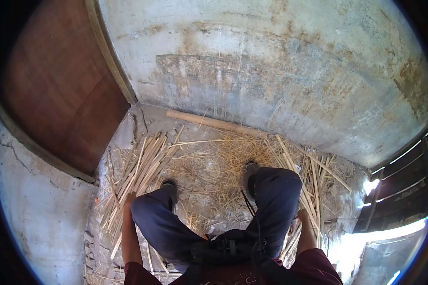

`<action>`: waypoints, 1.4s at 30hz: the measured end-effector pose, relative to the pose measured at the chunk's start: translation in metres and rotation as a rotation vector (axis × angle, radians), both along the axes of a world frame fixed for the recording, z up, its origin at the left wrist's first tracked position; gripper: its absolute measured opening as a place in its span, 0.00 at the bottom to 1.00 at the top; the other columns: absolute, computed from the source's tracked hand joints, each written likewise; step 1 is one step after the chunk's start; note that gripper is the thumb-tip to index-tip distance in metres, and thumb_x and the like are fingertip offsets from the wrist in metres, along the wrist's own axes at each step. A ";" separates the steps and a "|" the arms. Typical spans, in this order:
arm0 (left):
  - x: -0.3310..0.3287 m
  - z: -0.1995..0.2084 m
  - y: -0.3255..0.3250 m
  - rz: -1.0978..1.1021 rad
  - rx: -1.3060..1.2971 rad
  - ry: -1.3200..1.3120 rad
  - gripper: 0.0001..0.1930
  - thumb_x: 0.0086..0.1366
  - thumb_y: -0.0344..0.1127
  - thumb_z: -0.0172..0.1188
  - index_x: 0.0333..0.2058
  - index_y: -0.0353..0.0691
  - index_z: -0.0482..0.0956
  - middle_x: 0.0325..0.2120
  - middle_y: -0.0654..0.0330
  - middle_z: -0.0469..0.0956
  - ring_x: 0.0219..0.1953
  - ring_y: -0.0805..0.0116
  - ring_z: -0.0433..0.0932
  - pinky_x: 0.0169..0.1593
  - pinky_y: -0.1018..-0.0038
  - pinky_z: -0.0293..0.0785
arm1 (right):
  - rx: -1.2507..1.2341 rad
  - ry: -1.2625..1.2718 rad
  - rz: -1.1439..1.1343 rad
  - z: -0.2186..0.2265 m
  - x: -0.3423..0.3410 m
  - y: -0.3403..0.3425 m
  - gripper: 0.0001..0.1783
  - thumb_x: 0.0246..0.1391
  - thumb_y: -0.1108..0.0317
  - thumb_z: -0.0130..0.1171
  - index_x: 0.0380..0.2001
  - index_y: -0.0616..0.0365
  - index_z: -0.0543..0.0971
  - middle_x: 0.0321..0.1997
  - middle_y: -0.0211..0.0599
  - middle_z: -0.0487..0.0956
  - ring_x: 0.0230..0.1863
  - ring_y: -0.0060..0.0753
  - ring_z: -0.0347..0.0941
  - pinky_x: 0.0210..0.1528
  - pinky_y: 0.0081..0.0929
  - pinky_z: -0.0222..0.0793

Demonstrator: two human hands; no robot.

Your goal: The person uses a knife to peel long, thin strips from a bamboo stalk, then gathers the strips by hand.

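My left hand [130, 198] hangs beside my left knee, against a pile of split bamboo strips [145, 164]; its fingers are largely hidden, so its grip cannot be made out. On the other side, my right hand [302, 214] is low beside my right leg and looks closed. It is next to a second pile of bamboo strips [315, 183], and whatever it may hold is too small to tell. My bent knees in dark trousers sit between the two piles.
Thin shavings [238, 152] litter the floor around my feet. A thick bamboo pole [214, 121] lies along the base of the stained wall [252, 71]. To the left is a brown door [62, 90] in a wooden frame. Dark slatted boards [394, 185] let light in at the right.
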State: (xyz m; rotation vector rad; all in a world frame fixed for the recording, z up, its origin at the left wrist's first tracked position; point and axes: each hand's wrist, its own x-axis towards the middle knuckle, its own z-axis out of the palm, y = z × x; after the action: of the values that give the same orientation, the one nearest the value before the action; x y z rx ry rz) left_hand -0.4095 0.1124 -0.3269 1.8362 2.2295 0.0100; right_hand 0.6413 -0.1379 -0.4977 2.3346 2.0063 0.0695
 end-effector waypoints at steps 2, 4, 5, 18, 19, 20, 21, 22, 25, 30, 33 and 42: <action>0.066 0.002 0.023 -0.190 -0.112 -0.333 0.36 0.64 0.59 0.68 0.62 0.40 0.77 0.58 0.40 0.80 0.61 0.45 0.80 0.57 0.56 0.77 | -0.326 -0.173 0.190 0.009 0.014 -0.079 0.14 0.61 0.64 0.62 0.21 0.56 0.84 0.25 0.44 0.87 0.24 0.40 0.84 0.26 0.42 0.75; 0.138 0.013 0.064 -0.317 -0.276 -0.300 0.25 0.65 0.57 0.66 0.48 0.41 0.87 0.44 0.45 0.87 0.49 0.43 0.86 0.51 0.54 0.80 | -0.356 0.103 -0.342 0.016 0.000 -0.142 0.13 0.57 0.59 0.65 0.24 0.55 0.85 0.26 0.43 0.87 0.27 0.40 0.85 0.32 0.45 0.78; 0.122 0.030 0.097 -0.238 -0.524 -0.354 0.22 0.67 0.56 0.64 0.42 0.42 0.89 0.44 0.45 0.87 0.48 0.41 0.86 0.50 0.53 0.80 | -0.347 0.171 -0.392 0.001 -0.021 -0.123 0.14 0.54 0.55 0.67 0.26 0.55 0.86 0.27 0.43 0.87 0.29 0.41 0.86 0.34 0.47 0.79; 0.126 0.159 0.161 -0.258 -0.277 -0.181 0.21 0.68 0.51 0.65 0.46 0.39 0.88 0.40 0.50 0.89 0.44 0.56 0.87 0.52 0.62 0.81 | 0.010 0.533 -1.020 0.032 -0.040 -0.115 0.29 0.63 0.55 0.62 0.60 0.65 0.76 0.54 0.68 0.82 0.57 0.68 0.79 0.59 0.57 0.74; 0.123 0.171 0.159 -0.259 -0.315 -0.152 0.22 0.69 0.52 0.64 0.46 0.37 0.88 0.38 0.53 0.89 0.40 0.60 0.86 0.49 0.63 0.81 | -0.029 0.574 -1.077 0.028 -0.041 -0.112 0.29 0.62 0.59 0.58 0.61 0.66 0.77 0.56 0.69 0.81 0.61 0.68 0.77 0.63 0.57 0.73; 0.134 0.179 0.158 -0.254 -0.321 -0.143 0.22 0.69 0.52 0.64 0.46 0.37 0.88 0.38 0.53 0.89 0.40 0.60 0.86 0.49 0.63 0.81 | -0.039 0.581 -1.076 0.026 -0.039 -0.117 0.29 0.62 0.59 0.58 0.61 0.66 0.77 0.56 0.69 0.81 0.61 0.68 0.77 0.63 0.57 0.73; 0.142 0.189 0.155 -0.200 -0.405 -0.115 0.23 0.70 0.53 0.62 0.49 0.38 0.87 0.41 0.54 0.88 0.41 0.61 0.86 0.49 0.63 0.82 | -0.099 0.633 -1.117 0.025 -0.037 -0.123 0.30 0.61 0.59 0.57 0.62 0.67 0.76 0.58 0.70 0.80 0.63 0.69 0.75 0.65 0.57 0.72; 0.144 0.196 0.146 -0.136 -0.485 -0.103 0.23 0.72 0.53 0.60 0.51 0.38 0.86 0.43 0.54 0.88 0.43 0.62 0.86 0.50 0.62 0.82 | -0.156 0.672 -1.145 0.026 -0.033 -0.122 0.31 0.61 0.60 0.56 0.63 0.69 0.75 0.60 0.71 0.78 0.65 0.70 0.74 0.66 0.57 0.71; 0.143 0.195 0.159 -0.152 -0.510 -0.088 0.24 0.73 0.54 0.60 0.51 0.39 0.86 0.41 0.57 0.88 0.41 0.66 0.85 0.46 0.64 0.83 | -0.060 0.545 -1.139 -0.005 0.003 -0.140 0.27 0.58 0.62 0.53 0.53 0.74 0.79 0.55 0.75 0.79 0.61 0.73 0.76 0.63 0.58 0.72; 0.147 0.206 0.145 -0.128 -0.526 -0.033 0.24 0.72 0.57 0.60 0.49 0.41 0.87 0.39 0.59 0.88 0.39 0.67 0.84 0.44 0.64 0.82 | -0.063 0.557 -1.038 0.002 0.016 -0.105 0.25 0.56 0.64 0.53 0.50 0.73 0.81 0.53 0.75 0.81 0.58 0.73 0.78 0.63 0.58 0.73; 0.186 0.183 0.151 -0.088 -0.556 -0.125 0.25 0.70 0.59 0.62 0.49 0.43 0.88 0.41 0.59 0.88 0.40 0.64 0.85 0.44 0.63 0.83 | 0.015 0.511 -1.075 0.020 0.058 -0.098 0.26 0.56 0.66 0.52 0.57 0.68 0.77 0.57 0.73 0.79 0.63 0.70 0.75 0.65 0.56 0.71; 0.179 0.192 0.151 -0.064 -0.608 -0.077 0.27 0.72 0.61 0.59 0.54 0.45 0.87 0.42 0.62 0.88 0.42 0.65 0.85 0.44 0.64 0.84 | 0.012 0.503 -0.917 -0.013 0.115 -0.050 0.37 0.60 0.70 0.52 0.74 0.57 0.63 0.71 0.65 0.71 0.71 0.66 0.69 0.71 0.56 0.67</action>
State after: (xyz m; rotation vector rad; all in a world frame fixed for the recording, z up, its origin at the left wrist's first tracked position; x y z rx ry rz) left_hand -0.2302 0.2637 -0.1354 1.5304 1.8393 -0.5364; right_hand 0.7566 -0.1880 -0.5106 3.2359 0.8193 -0.5901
